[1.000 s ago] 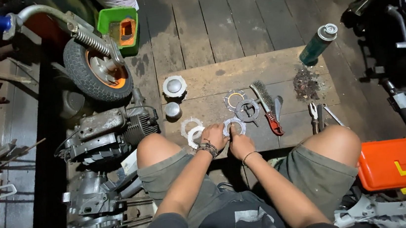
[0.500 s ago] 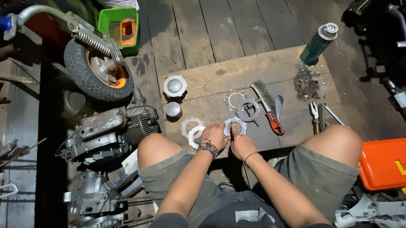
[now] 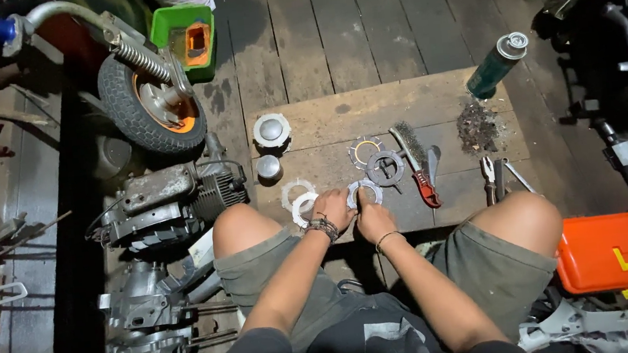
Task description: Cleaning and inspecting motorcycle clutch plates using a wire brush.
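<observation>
Seated person, both hands on toothed ring (image 3: 364,190) at near edge of board (image 3: 429,100). Left hand (image 3: 332,208) pinches ring's left rim, right hand (image 3: 373,217) its near rim. Step apparently inspection or cleaning; matching rings (image 3: 301,201) left, wire brush (image 3: 414,161) right. Next move needs firm grip.

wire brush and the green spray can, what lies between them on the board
In the head view, a dark pile of metal debris lies between the wire brush and the green spray can.
</observation>
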